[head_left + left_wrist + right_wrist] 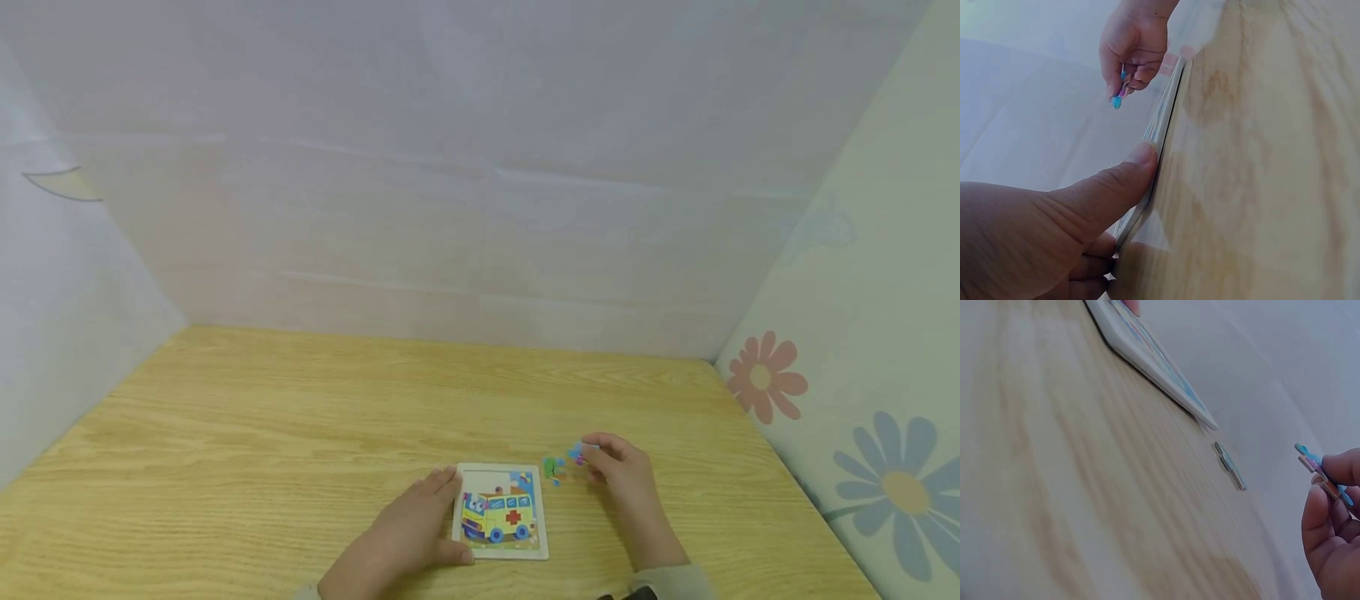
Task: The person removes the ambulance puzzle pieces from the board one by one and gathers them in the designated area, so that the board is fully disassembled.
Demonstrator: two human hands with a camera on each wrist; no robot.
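Two grips: the right grip, a bare hand, pinches a thin blue-and-purple jigsaw piece between thumb and fingers; the left grip, also bare, lies along the board's left side, thumb at the near corner, fingers laid against it rather than wrapped round.
Puzzle board: a square white-rimmed jigsaw board with a yellow ambulance picture lies flat on the pale wood-grain worktop, between the hands.
Pinched piece: tilted, right of the board; whether it is one piece or several, I cannot tell. So narrow a pinch could let it turn or slip, and a second piece, if held, might drop.
Loose pieces: flat green-and-blue jigsaw pieces lie just beside the board's right rim, close to the right fingers; a brush of the knuckles could scatter them.
Pale upper gap: a piece pushed in at the wrong angle could jam, and forcing it might lift its neighbours.
Left-side brace: uneven thumb pressure could skew the board; too light a touch could let it slide.
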